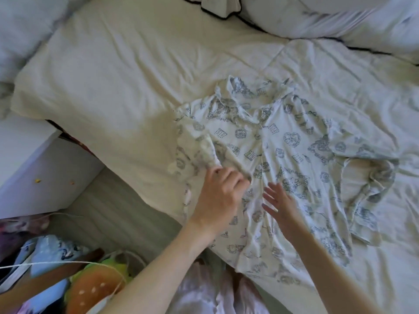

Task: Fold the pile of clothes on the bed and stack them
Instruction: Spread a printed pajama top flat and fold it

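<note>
The bed (140,71) is covered in a wrinkled cream sheet, its near edge running diagonally above a grey floor. 1 printed pyjama shirt (283,159) lies spread front-up on it, collar toward the far side, hem hanging slightly over the near edge. White pillows (340,21) with dark piping rest along the far right, and a pale, blurred pillow (25,30) lies at the far left.

One head-worn view looks steeply down, close over the bed (136,71) — floor (108,200) at lower left.
</note>
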`<state>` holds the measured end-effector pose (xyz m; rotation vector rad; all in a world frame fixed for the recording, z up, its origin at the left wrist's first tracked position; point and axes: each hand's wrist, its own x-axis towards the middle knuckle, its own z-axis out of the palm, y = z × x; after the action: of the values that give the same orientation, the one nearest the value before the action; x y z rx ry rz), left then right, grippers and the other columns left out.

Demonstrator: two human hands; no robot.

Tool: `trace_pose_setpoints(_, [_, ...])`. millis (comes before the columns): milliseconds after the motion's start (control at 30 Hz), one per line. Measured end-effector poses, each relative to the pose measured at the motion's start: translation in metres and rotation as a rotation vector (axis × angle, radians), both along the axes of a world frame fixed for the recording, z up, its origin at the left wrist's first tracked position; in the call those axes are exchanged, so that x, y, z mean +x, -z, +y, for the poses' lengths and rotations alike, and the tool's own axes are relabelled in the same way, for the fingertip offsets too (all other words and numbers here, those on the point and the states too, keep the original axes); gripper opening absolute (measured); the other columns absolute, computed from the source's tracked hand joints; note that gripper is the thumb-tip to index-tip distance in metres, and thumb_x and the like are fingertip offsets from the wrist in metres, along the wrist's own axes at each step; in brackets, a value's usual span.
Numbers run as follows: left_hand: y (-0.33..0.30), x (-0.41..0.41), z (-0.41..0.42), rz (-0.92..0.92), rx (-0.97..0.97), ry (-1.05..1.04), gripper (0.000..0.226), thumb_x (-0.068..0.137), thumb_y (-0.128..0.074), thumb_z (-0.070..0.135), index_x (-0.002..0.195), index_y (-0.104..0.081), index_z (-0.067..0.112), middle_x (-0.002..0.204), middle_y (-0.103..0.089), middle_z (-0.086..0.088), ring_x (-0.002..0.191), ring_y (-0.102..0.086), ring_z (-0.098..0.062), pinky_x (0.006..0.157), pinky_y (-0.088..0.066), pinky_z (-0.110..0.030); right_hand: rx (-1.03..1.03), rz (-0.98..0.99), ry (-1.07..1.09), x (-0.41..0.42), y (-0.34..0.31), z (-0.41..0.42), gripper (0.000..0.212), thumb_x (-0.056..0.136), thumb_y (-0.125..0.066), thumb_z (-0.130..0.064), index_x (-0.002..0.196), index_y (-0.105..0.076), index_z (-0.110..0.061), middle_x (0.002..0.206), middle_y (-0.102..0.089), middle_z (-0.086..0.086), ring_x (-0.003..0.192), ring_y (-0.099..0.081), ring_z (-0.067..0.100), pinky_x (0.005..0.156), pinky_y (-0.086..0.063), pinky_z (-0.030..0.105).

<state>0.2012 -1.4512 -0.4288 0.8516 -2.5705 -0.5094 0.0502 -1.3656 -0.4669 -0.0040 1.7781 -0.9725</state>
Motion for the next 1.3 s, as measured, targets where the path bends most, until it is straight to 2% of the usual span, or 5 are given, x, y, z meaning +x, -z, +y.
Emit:
trace_pose_setpoints(367, [0.075,0.012,0.018,-0.192,0.867,-0.717,0.074,0.087,-0.065,0.025,0.146,-0.023,0.008,0.150,-0.023,-0.016,0.138,-0.024,-0.027,0.110,-0.026,-0.038,0.339,0.851,-1.221,-0.057,0.070,0.068,0.071,0.094,-0.031,-0.058,0.148,0.008,-0.035,0.154,0.022,-0.002,0.144,0.015,0.024,0.112,0.006,0.054])
trace_pose_setpoints(733, [0.038,-0.069,0.057,0.030,0.579,-0.685,0.017,0.092,-0.054,0.012,0.108,-0.058,0.008,0.091,-0.051,0.006,0.071,-0.049,-0.003,0.068,-0.041,-0.005,0.166,0.580,-1.087,-0.075,0.075,0.063,0.051,0.100,-0.031,-0.040,0.148,-0.017,-0.032,0.157,0.003,-0.006,0.145,0.007,0.020,0.113,0.006,0.052])
trace_pose_setpoints(1000, [0.048,-0.128,0.122,-0.175,0.779,0.032,0.043,0.098,-0.041,0.012,0.139,-0.039,0.027,0.136,-0.049,0.009,0.114,-0.053,-0.003,0.097,-0.041,-0.015,0.069,-0.135,-0.098,-0.137,0.034,0.089,0.047,0.092,-0.038,-0.052,0.117,-0.055,-0.016,0.112,-0.064,0.004,0.100,-0.062,0.017,0.083,-0.050,0.032])
trace_pose_setpoints(1200, [0.055,-0.077,0.106,-0.050,0.557,-0.590,0.013,0.091,-0.057,0.013,0.104,-0.058,0.014,0.100,-0.057,0.001,0.092,-0.054,-0.009,0.080,-0.045,-0.020,0.143,0.000,-0.375,-0.113,0.042,0.074,0.075,0.078,-0.056,-0.058,0.135,-0.045,-0.011,0.119,-0.059,0.003,0.102,-0.057,0.014,0.082,-0.048,0.030])
trace_pose_setpoints(1300, [0.054,-0.073,0.075,0.166,1.197,-1.164,0.024,0.088,-0.063,0.034,0.102,-0.054,0.016,0.100,-0.061,-0.001,0.089,-0.060,-0.015,0.085,-0.052,-0.037,0.193,0.058,-0.453,-0.102,0.049,0.050,0.061,0.082,-0.061,-0.053,0.121,-0.052,-0.007,0.108,-0.061,0.004,0.090,-0.056,0.012,0.077,-0.043,0.025])
